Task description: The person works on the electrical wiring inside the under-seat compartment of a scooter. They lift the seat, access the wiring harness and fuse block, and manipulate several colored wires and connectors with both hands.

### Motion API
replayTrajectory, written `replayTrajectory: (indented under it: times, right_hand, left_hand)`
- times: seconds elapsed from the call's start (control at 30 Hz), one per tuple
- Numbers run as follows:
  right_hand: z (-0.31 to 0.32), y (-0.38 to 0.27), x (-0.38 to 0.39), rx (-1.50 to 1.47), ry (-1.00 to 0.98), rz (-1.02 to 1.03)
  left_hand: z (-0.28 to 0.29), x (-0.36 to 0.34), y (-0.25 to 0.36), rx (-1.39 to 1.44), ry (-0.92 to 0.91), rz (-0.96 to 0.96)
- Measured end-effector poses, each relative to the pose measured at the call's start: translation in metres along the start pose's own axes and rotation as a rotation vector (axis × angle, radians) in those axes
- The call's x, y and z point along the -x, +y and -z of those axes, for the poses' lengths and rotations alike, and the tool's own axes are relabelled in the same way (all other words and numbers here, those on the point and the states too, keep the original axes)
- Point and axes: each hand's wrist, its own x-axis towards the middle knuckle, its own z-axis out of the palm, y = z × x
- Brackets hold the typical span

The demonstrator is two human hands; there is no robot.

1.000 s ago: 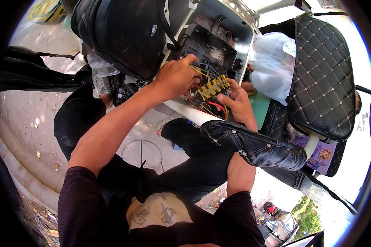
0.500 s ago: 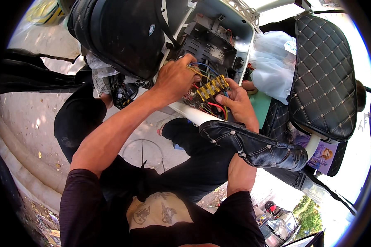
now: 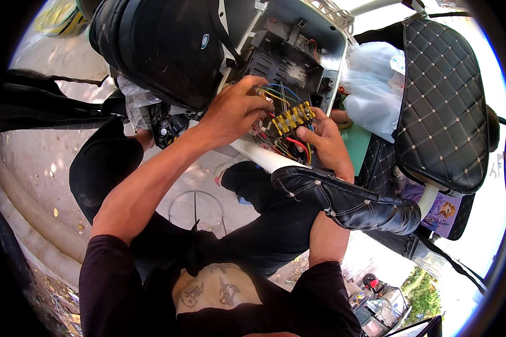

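My left hand [image 3: 235, 109] has its fingers curled among coloured wires [image 3: 273, 93] left of a yellow terminal block [image 3: 291, 119], pinching a wire end near a small pale piece; its fingertips are partly hidden. My right hand [image 3: 325, 143] grips the block from the right, thumb at its lower side. Red and yellow leads [image 3: 299, 145] loop below the block. Behind lies a black finned metal unit [image 3: 301, 95] inside an open grey compartment [image 3: 333, 50], with a slotted black bracket [image 3: 278, 65] farther back.
A raised black seat [image 3: 152, 48] is upper left. A padded quilted cushion [image 3: 438, 101], a pale blue plastic bag [image 3: 371, 90] and a green board [image 3: 354, 149] are right. A white tube [image 3: 258, 154] and leather-covered bar [image 3: 343, 199] cross below my hands. A wire loop [image 3: 197, 196] lies on the ground.
My left hand has shifted slightly down and its fingers have moved among the wires. The terminal block and my right hand have moved slightly to the right.
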Motion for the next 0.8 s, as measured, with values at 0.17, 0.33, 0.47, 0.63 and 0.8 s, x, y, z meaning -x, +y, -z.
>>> replayTrajectory:
  times: [0.17, 0.33, 0.47, 0.63, 0.8]
  right_hand:
    - [-0.002, -0.002, 0.000, -0.005, 0.016, -0.004]
    - [0.008, 0.007, -0.005, 0.005, 0.084, 0.027]
    - [0.009, 0.007, -0.007, -0.032, 0.134, 0.028]
    - [0.007, 0.003, -0.007, -0.100, 0.240, 0.012]
    - [0.009, 0.003, -0.007, -0.145, 0.272, -0.002]
  left_hand:
    - [-0.003, -0.001, 0.005, -0.164, 0.006, -0.027]
    - [-0.002, -0.002, 0.004, -0.075, 0.017, 0.013]
    - [0.007, -0.003, 0.004, 0.026, 0.024, 0.071]
    - [0.018, 0.000, 0.007, 0.028, -0.069, 0.240]
    - [0.025, 0.007, 0.007, 0.093, -0.110, 0.359]
